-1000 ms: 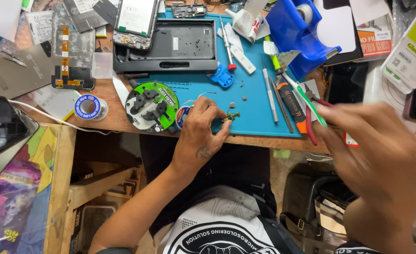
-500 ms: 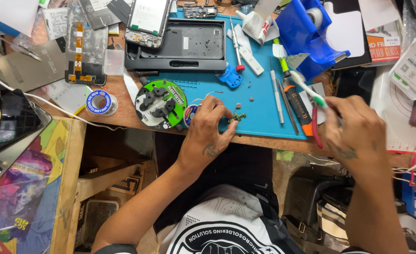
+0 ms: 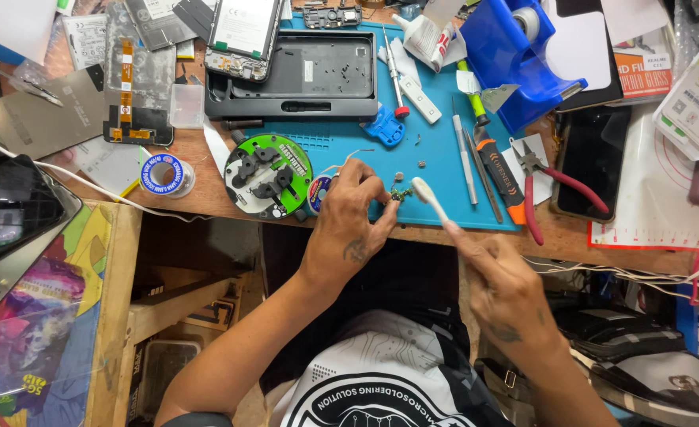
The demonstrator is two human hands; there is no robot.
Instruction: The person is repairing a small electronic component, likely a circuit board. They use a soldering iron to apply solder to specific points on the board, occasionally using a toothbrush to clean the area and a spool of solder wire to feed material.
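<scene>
Right, I'm looking down at the bench: my left hand (image 3: 349, 213) has its fingertips pinched shut on a small green circuit part (image 3: 401, 193), pressing it onto the blue work mat (image 3: 436, 158) near the mat's front edge. My right hand (image 3: 507, 292), down at about four o'clock from that part, is closed around the handle of a white brush (image 3: 428, 198), and its head sits just beside the part, at roughly three o'clock of it; touching or a hair apart, I cannot tell.

As I judge it, the stripping-down is done: the black phone frame (image 3: 302, 75) lies open at twelve o'clock, with the lifted screen assembly (image 3: 243, 35) leaning at its upper left. The brushing of the part looks only just begun, and reassembly is all left. Loose screws (image 3: 422, 164) lie on the mat, red-handled pliers (image 3: 539, 182) rest at three o'clock, and the green round jig (image 3: 269, 174) sits at nine.
</scene>
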